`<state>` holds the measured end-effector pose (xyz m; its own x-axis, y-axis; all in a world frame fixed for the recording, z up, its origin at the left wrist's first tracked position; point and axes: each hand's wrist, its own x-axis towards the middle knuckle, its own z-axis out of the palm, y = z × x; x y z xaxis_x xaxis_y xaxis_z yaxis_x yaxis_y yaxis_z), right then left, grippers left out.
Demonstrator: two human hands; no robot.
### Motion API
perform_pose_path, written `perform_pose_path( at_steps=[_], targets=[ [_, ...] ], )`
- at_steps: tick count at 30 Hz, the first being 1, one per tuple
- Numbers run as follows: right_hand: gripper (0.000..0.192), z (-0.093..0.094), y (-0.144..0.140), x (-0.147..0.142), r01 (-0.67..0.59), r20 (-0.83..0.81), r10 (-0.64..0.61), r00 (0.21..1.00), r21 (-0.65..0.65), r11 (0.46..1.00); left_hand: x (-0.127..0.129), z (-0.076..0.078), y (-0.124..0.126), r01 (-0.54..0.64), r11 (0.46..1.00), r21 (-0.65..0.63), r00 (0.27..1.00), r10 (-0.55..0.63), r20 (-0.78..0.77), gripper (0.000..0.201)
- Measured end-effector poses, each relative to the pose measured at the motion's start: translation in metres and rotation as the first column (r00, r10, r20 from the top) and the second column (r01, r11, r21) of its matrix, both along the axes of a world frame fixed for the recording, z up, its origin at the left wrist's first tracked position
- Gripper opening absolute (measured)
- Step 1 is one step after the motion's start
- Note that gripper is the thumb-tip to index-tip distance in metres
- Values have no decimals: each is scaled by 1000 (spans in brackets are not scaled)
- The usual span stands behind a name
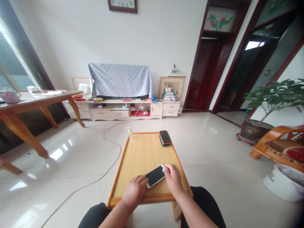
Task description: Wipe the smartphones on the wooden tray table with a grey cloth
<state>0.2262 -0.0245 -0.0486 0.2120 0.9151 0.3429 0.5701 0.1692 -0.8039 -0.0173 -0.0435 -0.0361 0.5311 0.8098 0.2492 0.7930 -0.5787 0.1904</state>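
A white-framed smartphone (pixel 155 176) with a dark screen lies slanted near the front of the small wooden table (pixel 140 152). My left hand (pixel 136 190) grips its lower left end, with fingertips on the edge. At the upper right end, my right hand (pixel 173 178) has its fingers pinched around a small white piece, perhaps tissue or cloth, pressed against the phone. My fingers hide most of that piece. A stack of dark phones (pixel 164 138) sits at the table's far right corner. In the far left corner stands a clear pump bottle (pixel 130 133).
A raised wooden rim edges the table, and my knees flank it. A cable (pixel 104 174) runs across the tiled floor on the left. Behind is a low white cabinet (pixel 106 114); a larger table (pixel 45 99) stands left, a potted plant (pixel 255 129) and wooden chair (pixel 280 142) right.
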Motion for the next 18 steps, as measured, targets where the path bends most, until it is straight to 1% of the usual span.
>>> perform_pose_path(
  at_steps=[1,3,4,6,9,14,16,18],
  targets=[
    [33,-1,0,-3,-44,89,45,995,-13,999,1,0,0,-4,1000,-14,1000,4,9,36],
    [35,-4,-2,-9,-102,262,112,959,-53,993,1,2,-1,-11,999,-36,999,12,36,37],
    [36,-6,-3,-11,-108,331,125,935,-69,992,1,3,-1,-12,999,-48,999,14,52,37],
    [38,-10,-5,-15,-99,419,128,899,-91,991,1,2,-2,-7,997,-80,997,13,82,37],
    [40,-12,-6,-16,-85,466,130,875,-116,990,0,-3,-4,-26,993,-118,993,39,113,42],
    [40,-6,-8,-15,-96,503,152,851,-135,986,0,-17,-6,-194,975,-104,964,209,165,67],
    [41,-1,-15,-22,-77,517,148,843,-156,985,0,-20,-6,-229,966,-119,954,247,167,77],
    [44,4,-28,-35,-77,517,167,840,-192,978,0,-22,-5,-241,962,-129,949,262,175,80]
  ],
)
